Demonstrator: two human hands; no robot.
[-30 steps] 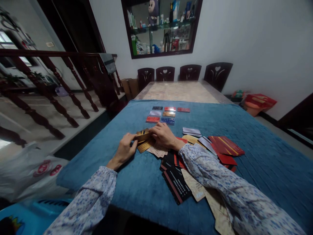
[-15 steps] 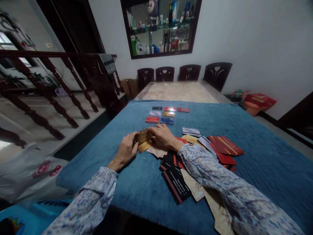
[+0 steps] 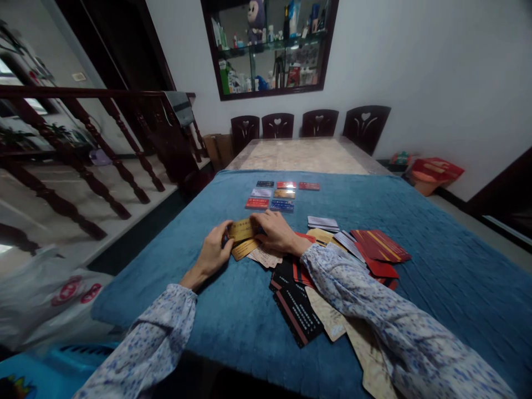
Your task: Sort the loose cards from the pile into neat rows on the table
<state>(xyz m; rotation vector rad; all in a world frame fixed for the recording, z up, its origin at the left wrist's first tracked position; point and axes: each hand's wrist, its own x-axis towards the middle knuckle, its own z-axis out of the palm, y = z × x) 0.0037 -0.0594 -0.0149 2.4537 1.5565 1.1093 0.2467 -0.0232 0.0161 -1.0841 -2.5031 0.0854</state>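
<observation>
Between my two hands is a gold card (image 3: 241, 230), tilted up with its printed face toward me. My left hand (image 3: 210, 250) pinches its left end, and my right hand (image 3: 275, 231) grips its right end. Just below it on the cloth lies another gold card (image 3: 245, 249), partly covered. Pale printed cards (image 3: 266, 256) fan out beneath my right wrist. Nearer to me spread black cards (image 3: 298, 313) with white print. Beyond my hands, several cards lie in short rows, among them a blue card (image 3: 282, 205) and a red card (image 3: 256, 203).
A blue cloth (image 3: 166, 244) covers the near part of the table. Dark red cards (image 3: 380, 245) and white cards (image 3: 323, 223) lie to the right. Chairs (image 3: 320, 123) stand at the far end; a railing (image 3: 103, 155) and a white plastic bag (image 3: 62, 299) are at left.
The gold card between my hands has tipped so its face shows brighter and more fully. My hands stay at nearly the same place; the view has shifted slightly.
</observation>
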